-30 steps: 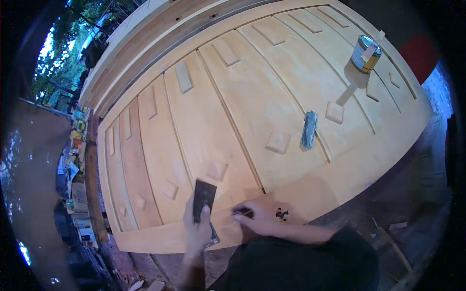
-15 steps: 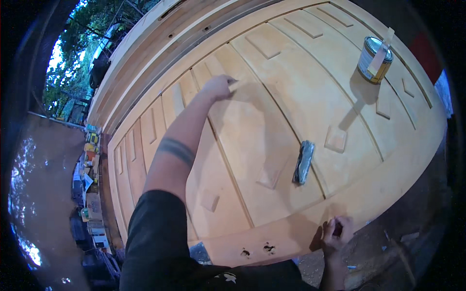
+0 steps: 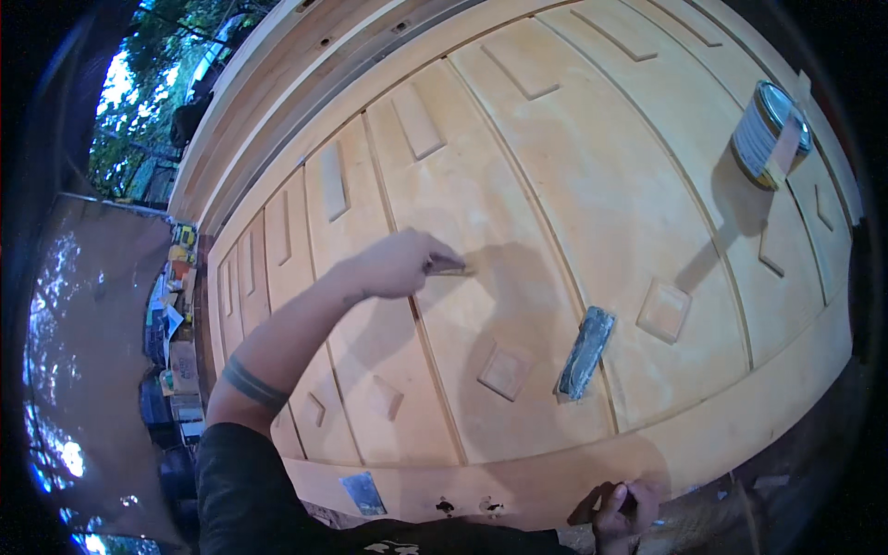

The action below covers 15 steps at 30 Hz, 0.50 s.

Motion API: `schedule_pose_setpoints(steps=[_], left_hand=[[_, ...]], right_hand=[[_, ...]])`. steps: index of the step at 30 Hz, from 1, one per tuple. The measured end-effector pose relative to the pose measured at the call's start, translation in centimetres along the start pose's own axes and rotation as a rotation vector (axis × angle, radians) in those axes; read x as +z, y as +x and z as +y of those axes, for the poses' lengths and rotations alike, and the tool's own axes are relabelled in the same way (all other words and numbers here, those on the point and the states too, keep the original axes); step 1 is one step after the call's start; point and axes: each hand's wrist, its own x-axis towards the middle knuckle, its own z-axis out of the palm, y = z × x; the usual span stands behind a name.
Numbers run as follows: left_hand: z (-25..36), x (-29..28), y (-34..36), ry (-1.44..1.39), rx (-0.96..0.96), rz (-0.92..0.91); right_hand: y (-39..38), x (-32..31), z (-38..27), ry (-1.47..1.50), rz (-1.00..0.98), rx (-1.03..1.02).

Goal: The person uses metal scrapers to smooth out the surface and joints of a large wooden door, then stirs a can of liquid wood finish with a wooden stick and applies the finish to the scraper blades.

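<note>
A broad pale wooden door panel [image 3: 546, 176] with dark grooves and raised blocks lies in front of me. Over its middle, my left hand [image 3: 407, 262] is closed on a thin tan piece [image 3: 451, 271], held down at the wood. Most of that piece is hidden under the fingers, so its kind is unclear. My right hand [image 3: 626, 511] is curled at the panel's near edge, thumb and fingers together; whatever may be inside is hidden. Between the hands rests a grey, worn, wrapped block [image 3: 586, 353]. Nearest the left hand is a raised square block [image 3: 505, 372].
A tin can [image 3: 763, 139] with a flat stick [image 3: 788, 146] leaning on it stands at the far right. A blue-grey sheet [image 3: 363, 493] lies at the near edge, left of two cut holes. Stacked wooden frames [image 3: 305, 65] lie beyond; boxes [image 3: 183, 365] line the left.
My left hand has come nearer across the panel with the tan piece, uncovering a long raised block. The view has shifted; the can and grey block appear farther right and lower.
</note>
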Motion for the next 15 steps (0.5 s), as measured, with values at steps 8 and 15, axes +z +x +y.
schedule_pose_setpoints(steps=[8,15], left_hand=[[-5.5,-7.7,7.1,-0.129,-0.315,0.274],[-5.7,-7.2,10.0,-0.092,-0.314,0.095]], right_hand=[[0.3,-0.1,0.1,-0.039,0.004,-0.007],[1.9,-0.1,-0.8,-0.003,-0.005,0.008]])
